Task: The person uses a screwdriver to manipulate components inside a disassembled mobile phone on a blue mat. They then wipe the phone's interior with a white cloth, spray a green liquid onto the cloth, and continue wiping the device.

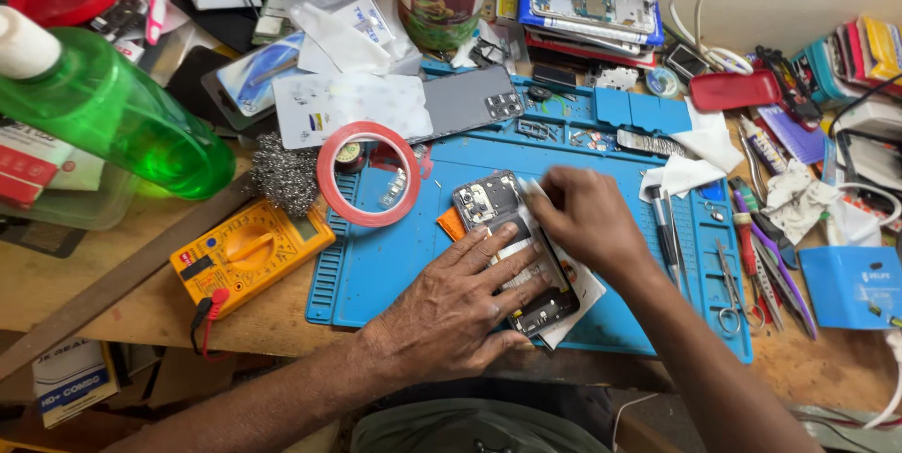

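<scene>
Hands: two on one opened phone (512, 251); left hand (451, 307) flat, right hand (583, 223) pinching something unclear.

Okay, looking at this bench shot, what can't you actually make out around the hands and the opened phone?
Head view only:
- Lower half of the opened phone: covered by the left hand.
- Whatever the right hand pinches: blurred, hidden by its fingers.
- Small parts in the blue mat trays: too small.
- Green bottle: top cut off by the left edge.
</scene>
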